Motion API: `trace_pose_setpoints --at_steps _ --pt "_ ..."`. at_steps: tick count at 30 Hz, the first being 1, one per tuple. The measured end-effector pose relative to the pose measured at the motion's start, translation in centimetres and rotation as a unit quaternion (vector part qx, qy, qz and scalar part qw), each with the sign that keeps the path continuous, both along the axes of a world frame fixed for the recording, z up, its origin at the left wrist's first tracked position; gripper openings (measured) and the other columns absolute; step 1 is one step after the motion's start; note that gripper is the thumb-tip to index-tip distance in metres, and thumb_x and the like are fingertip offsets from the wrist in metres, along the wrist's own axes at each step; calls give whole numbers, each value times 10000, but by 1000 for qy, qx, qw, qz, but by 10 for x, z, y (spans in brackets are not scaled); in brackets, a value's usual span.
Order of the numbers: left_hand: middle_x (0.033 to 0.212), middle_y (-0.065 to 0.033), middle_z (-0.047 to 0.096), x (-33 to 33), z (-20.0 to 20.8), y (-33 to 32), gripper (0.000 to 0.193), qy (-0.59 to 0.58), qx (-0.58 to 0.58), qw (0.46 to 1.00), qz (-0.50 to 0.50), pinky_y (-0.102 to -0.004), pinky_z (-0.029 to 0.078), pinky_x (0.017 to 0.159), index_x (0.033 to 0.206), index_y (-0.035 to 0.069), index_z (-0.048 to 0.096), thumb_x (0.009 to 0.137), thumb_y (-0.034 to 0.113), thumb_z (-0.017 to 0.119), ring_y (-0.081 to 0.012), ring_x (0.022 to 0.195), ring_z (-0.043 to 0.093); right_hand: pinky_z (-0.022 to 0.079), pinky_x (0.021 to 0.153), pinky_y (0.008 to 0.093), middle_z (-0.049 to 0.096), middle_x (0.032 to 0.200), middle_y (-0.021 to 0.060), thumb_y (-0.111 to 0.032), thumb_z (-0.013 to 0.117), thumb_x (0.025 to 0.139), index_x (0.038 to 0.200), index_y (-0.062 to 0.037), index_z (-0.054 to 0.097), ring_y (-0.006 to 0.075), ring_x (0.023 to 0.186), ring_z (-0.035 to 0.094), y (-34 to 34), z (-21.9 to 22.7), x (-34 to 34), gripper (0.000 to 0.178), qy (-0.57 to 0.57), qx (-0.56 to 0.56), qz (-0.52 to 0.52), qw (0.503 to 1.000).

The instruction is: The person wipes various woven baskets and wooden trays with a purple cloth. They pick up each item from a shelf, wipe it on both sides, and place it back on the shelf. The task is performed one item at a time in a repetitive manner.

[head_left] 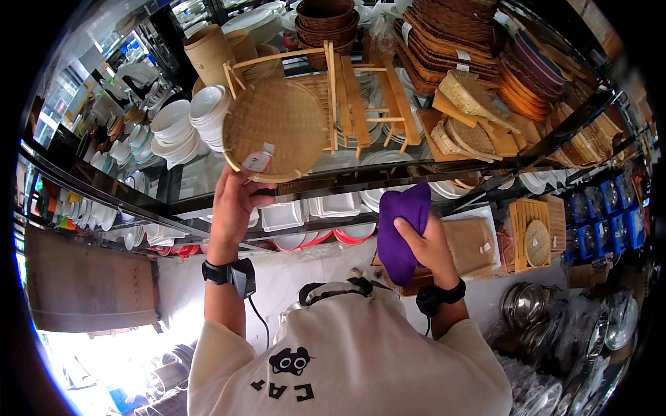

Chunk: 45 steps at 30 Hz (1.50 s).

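From my remote seat, I have the left hand (239, 197) gripping the woven bamboo tray (281, 125) by its rim, eleven o'clock. My right hand (431, 244) clutches a purple cloth (399, 243) (folded over), four o'clock.

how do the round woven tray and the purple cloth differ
The woven tray is tan, the cloth purple. The tray is round and looks stiff; the cloth is irregular and looks soft. The left hand touches the tray; the right hand grips the cloth. Both have a hand on them.
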<state>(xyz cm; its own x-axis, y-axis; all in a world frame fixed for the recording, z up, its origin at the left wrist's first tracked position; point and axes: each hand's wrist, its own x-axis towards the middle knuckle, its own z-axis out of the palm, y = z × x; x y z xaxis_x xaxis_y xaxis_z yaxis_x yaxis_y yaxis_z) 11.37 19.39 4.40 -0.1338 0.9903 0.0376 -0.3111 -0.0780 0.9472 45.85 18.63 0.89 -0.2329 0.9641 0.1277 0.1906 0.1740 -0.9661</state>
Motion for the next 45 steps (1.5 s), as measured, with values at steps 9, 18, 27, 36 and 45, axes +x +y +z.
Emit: trace_pose_setpoints --at_steps 9,18,27,36,45 --pt "1230 -144 596 14 6 30 380 23 -11 1000 10 -314 592 685 1336 24 442 1013 225 427 -239 960 673 511 785 322 707 940 149 -195 658 905 1098 32 612 182 859 673 17 -2 14 302 -36 -2 30 999" --pt "1263 -112 584 26 -1 58 386 21 -40 999 6 -313 579 735 1367 76 440 1015 233 449 -230 1024 660 513 796 340 706 960 170 -211 659 902 1109 21 608 244 879 690 27 -22 19 315 -20 -14 47 999" --pt "1208 -106 608 26 5 75 378 109 -20 992 61 -307 583 710 1310 35 487 992 239 468 -226 970 681 509 799 355 699 950 183 -233 662 897 1096 39 601 269 868 686 29 -33 18 342 -12 -16 59 998" --pt "1153 -139 616 16 1 88 360 142 -9 986 83 -310 596 675 1271 11 485 989 233 468 -239 907 698 497 795 312 692 960 105 -181 667 900 1084 34 613 147 863 628 30 -41 18 288 -28 -29 78 996" --pt "792 -102 658 2 23 57 361 259 -146 953 55 -250 541 544 1141 30 529 995 360 520 -162 592 655 497 806 320 695 951 115 -188 664 900 1092 37 615 158 866 636 31 -39 20 300 -24 -18 66 997"
